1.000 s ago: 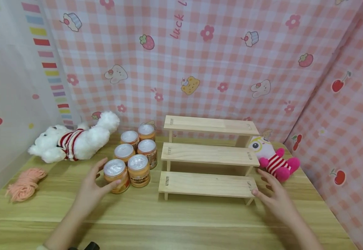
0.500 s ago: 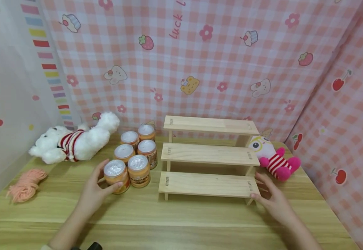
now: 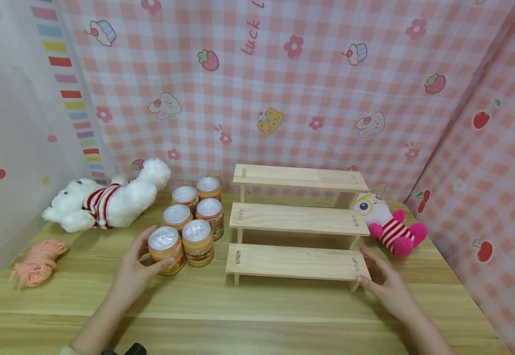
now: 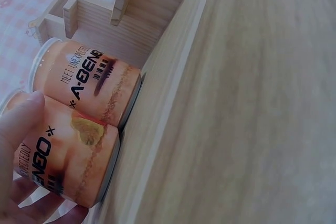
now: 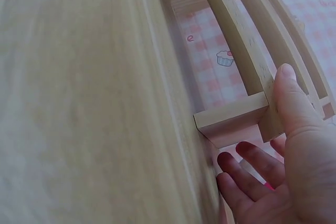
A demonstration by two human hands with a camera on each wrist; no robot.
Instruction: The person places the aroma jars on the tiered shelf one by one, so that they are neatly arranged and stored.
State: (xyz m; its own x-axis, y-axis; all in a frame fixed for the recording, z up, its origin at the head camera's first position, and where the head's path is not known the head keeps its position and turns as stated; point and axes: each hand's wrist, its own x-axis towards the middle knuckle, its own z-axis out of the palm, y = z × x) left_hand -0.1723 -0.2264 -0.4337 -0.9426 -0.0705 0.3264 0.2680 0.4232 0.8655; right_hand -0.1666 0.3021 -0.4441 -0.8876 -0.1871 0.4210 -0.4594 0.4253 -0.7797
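Note:
On the left, my left hand holds the front-left can, thumb across its near side and fingers round the far side. This orange can with a silver lid stands upright on the table; the left wrist view shows it against a neighbouring can. Several like cans form two columns behind and beside it. My right hand spans the right end of the lowest step on a three-tier wooden stand. Its thumb lies at the front corner, while the other fingers bend round the step's end.
A white plush toy in a striped sweater lies back left, with a bundle of peach yarn in front. A pink-and-white plush doll lies right of the stand. Checked cloth hangs behind the wooden table.
My left hand has closed in round the front-left can. My right hand has moved slightly left onto the end of the lowest step. Cans and stand have stayed in place.

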